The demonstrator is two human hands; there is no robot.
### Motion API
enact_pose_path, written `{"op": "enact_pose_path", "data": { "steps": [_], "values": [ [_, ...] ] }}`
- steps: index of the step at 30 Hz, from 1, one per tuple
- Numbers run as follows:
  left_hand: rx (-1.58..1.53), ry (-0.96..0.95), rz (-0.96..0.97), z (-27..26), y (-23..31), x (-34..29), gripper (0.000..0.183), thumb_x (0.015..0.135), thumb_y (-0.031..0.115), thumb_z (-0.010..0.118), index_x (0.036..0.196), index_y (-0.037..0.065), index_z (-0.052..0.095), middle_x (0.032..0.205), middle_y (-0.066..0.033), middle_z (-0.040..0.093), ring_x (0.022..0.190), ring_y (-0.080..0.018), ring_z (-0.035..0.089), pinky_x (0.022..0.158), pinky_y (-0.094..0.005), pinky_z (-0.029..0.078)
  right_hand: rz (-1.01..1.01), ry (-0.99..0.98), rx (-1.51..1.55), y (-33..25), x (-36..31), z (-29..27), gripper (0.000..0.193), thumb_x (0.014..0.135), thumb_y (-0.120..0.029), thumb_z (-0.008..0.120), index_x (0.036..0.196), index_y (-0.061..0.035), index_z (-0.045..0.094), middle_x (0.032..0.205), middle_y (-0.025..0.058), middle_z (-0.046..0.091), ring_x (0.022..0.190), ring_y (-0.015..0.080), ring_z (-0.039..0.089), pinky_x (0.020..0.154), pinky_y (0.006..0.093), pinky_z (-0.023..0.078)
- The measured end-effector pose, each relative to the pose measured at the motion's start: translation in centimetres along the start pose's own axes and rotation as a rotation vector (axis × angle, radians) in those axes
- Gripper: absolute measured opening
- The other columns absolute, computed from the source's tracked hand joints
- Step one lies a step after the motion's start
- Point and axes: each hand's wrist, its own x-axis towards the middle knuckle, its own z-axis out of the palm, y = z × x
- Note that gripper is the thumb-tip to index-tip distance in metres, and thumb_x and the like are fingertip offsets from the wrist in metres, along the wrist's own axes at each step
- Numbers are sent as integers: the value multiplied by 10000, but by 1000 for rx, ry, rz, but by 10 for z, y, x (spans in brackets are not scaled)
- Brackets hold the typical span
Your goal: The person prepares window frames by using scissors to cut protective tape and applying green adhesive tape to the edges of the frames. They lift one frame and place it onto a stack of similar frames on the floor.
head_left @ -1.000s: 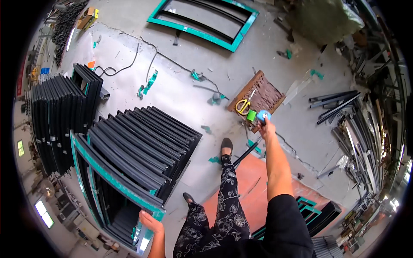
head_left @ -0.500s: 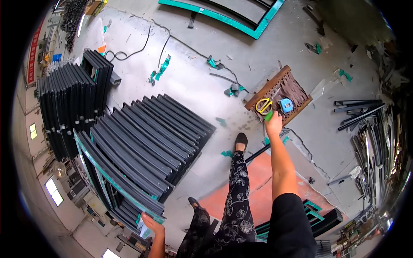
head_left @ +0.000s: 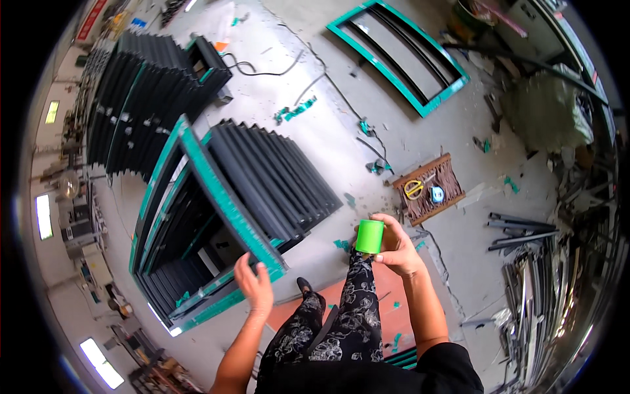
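Right hand has a little green cylinder pinched, thumb under the lower end and fingers wrapped round the upper right, so no daylight in that grip. From where I'm standing, the cylinder sits on the left side of that hand, facing the other one, with its long axis running pretty much away from the body, though it's stubby so there's not much length to it.

Left hand is way lower and further left, well apart from the cylinder, fingers loosely spread and nothing in it. It's right by the near corner of a green-edged frame; can't tell if it's actually touching. Behind that frame there's a row of dark frames. Past the right hand, a brown woven stool carries yellow scissors and a blue tape measure.
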Motion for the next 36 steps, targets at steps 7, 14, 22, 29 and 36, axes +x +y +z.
{"op": "enact_pose_path", "data": {
  "steps": [7, 14, 22, 29, 36],
  "values": [
    [-1076, -500, -35, -88, 49, -28, 509, 841, 185, 696, 1258, 16, 456, 1135, -123, 571, 1073, -212, 565, 905, -350, 471, -168, -152, -1104, 54, -22, 156, 806, 684, 24, 762, 1386, -44, 373, 1215, 111, 560, 1075, 191, 558, 909, 343, 465],
    [-1678, -367, -179, -186, -89, -85, 454, 834, 22, 670, 1231, 63, 454, 1222, -76, 543, 1157, -168, 512, 961, -304, 422, -468, -312, -1408, 185, -58, 296, 804, 669, -33, 782, 1370, -49, 388, 1191, 140, 559, 1084, 247, 552, 831, 349, 503],
    [-938, 413, 174, -269, -215, -151, 524, 741, -74, 655, 1214, 52, 469, 1334, -143, 502, 1255, -292, 468, 1011, -368, 395, 110, -610, -751, 338, -93, 384, 819, 768, -135, 763, 1405, 30, 275, 1348, 203, 424, 1222, 243, 459, 993, 386, 412],
    [-784, 507, -15, -307, -276, -188, 442, 740, -149, 518, 1147, 18, 562, 1162, -147, 592, 1120, -307, 549, 921, -365, 440, -297, -673, -1309, 401, -91, 435, 675, 656, -46, 804, 1240, 9, 470, 1175, 146, 529, 1070, 265, 569, 862, 352, 515],
    [-710, 559, -244, -323, -289, -173, 178, 740, -26, 668, 909, 10, 626, 840, -99, 634, 758, -227, 611, 643, -303, 476, -670, -904, -1727, 418, -66, 451, 590, 657, -76, 758, 1200, -52, 526, 1174, 167, 513, 946, 347, 589, 737, 383, 524]
  ]
}}
